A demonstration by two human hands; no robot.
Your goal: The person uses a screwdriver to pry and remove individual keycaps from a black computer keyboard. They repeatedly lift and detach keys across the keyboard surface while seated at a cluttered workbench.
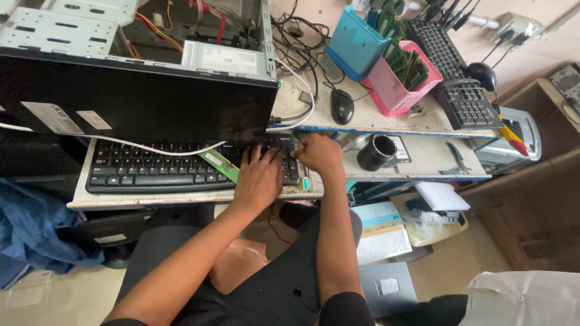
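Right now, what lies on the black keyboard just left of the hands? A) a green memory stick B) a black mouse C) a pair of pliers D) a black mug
A: a green memory stick lies slanted across the keys of the black keyboard, right beside the left hand; the right hand is at the keyboard's right end.

Two pale rectangular labels [64,118] sit on the black case panel at left centre of the frame. A white rectangular label [228,59] lies on the drive in the open case, upper centre. A white-and-blue flat box [382,232] rests lower right of centre. A grey panel with a small white sticker [389,286] lies below it.
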